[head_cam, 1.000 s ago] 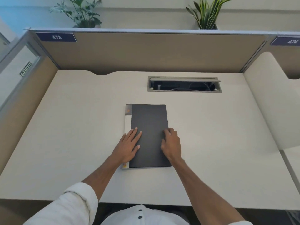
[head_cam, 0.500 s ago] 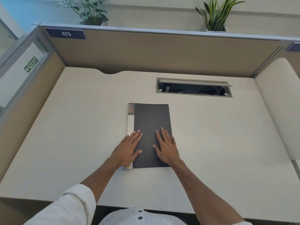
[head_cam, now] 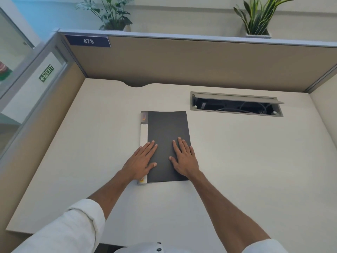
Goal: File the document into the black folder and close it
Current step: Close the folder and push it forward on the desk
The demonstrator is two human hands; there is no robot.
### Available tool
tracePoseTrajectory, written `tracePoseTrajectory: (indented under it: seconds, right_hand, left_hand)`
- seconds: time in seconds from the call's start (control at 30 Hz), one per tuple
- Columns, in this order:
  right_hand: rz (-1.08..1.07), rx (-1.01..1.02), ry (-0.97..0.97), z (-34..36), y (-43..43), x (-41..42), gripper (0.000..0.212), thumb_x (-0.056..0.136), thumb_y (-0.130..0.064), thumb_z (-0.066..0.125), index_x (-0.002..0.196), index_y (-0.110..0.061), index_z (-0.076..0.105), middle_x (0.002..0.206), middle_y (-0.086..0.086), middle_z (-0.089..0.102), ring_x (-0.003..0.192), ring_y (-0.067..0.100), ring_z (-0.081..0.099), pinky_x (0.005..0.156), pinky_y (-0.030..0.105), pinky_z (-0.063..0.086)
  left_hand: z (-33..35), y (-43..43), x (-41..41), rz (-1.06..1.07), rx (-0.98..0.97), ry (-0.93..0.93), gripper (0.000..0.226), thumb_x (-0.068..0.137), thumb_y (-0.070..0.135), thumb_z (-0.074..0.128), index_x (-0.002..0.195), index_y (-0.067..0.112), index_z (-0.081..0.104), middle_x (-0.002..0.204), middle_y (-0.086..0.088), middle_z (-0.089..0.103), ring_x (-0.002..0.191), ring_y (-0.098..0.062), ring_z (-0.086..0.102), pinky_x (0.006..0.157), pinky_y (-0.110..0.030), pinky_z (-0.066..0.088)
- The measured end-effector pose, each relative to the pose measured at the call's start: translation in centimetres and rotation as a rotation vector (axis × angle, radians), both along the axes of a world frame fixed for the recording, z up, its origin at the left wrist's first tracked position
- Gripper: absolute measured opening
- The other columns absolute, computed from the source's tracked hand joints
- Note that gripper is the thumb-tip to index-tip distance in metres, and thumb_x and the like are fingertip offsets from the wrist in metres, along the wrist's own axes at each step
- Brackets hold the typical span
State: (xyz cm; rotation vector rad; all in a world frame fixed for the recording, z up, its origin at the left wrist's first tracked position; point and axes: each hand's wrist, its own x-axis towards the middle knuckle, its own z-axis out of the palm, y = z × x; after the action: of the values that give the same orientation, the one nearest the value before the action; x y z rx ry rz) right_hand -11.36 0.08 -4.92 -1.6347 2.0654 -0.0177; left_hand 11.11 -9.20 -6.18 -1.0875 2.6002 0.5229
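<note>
Fingers (head_cam: 152,146) of my left hand (head_cam: 139,161) are lying spread and flat, pressing on the black folder (head_cam: 166,136) and its pale spine strip (head_cam: 143,136). My right hand (head_cam: 184,157) is resting flat beside it, fingers splayed, gripping nothing. I am keeping the closed folder on the bench (head_cam: 246,152), its long axis pointing away from me toward the partition (head_cam: 182,64). My palms are hiding the folder's near part, and no document is showing.
</note>
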Motion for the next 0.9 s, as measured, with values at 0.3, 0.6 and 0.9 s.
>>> tracePoseTrajectory:
  seconds: [0.3, 0.6, 0.9]
  right_hand:
    - [-0.029, -0.015, 0.015, -0.4, -6.5, -0.9, 0.075, 0.117, -0.051, 0.034, 0.178, -0.023, 0.000, 0.186, 0.004, -0.010, 0.175, 0.025, -0.006, 0.143, 0.045, 0.007]
    - [-0.064, -0.010, 0.019, -0.9, -12.7, -3.1, 0.076, 0.117, -0.052, 0.034, 0.178, -0.022, 0.001, 0.186, 0.006, -0.011, 0.175, 0.027, -0.007, 0.143, 0.046, 0.007]
    - [-0.085, -0.005, 0.036, -1.3, -16.6, -4.7, 0.077, 0.117, -0.053, 0.034, 0.178, -0.022, 0.001, 0.186, 0.006, -0.010, 0.175, 0.027, -0.007, 0.143, 0.046, 0.008]
  left_hand:
    - [-0.2, -6.9, -2.0, -0.012, -0.014, 0.018, 0.077, 0.118, 0.036, 0.039, 0.177, 0.015, -0.007, 0.186, -0.002, -0.015, 0.174, -0.020, -0.011, 0.144, -0.041, 0.004]
    - [-1.4, -12.7, -4.8, 0.011, -0.018, 0.086, 0.072, 0.117, 0.017, 0.035, 0.177, 0.013, -0.006, 0.186, -0.003, -0.014, 0.174, -0.022, -0.011, 0.144, -0.044, 0.003]
    - [-2.0, -16.9, -6.8, 0.014, -0.012, 0.114, 0.073, 0.116, 0.013, 0.034, 0.177, 0.013, -0.005, 0.186, -0.003, -0.014, 0.174, -0.022, -0.011, 0.144, -0.044, 0.002]
